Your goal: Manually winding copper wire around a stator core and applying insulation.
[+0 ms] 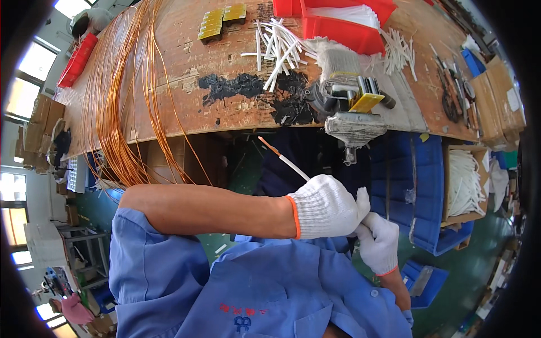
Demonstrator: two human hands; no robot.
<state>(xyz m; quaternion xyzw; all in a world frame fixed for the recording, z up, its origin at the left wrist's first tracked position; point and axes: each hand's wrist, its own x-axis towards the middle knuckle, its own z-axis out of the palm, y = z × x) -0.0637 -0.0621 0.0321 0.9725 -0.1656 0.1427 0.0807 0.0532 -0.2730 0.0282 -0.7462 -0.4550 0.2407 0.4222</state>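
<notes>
My left hand (328, 207), in a white knit glove with an orange cuff, is closed around a copper wire. A white sleeve (293, 167) covers part of that wire, and its bare copper end (269, 145) sticks out toward the bench. My right hand (378, 241), gloved the same way, is closed with its fingertips against the left hand's thumb side. Whatever lies between those fingertips is hidden. Beyond both hands, a bench vise (355, 127) at the bench edge has a yellow piece (366, 102) in its jaws.
Long copper wires (115, 112) drape over the bench's left edge. White sleeves (279, 48) lie loose near yellow blocks (211, 25) and a red bin (344, 34). At right stand a blue crate (414, 186) and a cardboard box (484, 163) of white tubes. Tools (453, 90) lie far right.
</notes>
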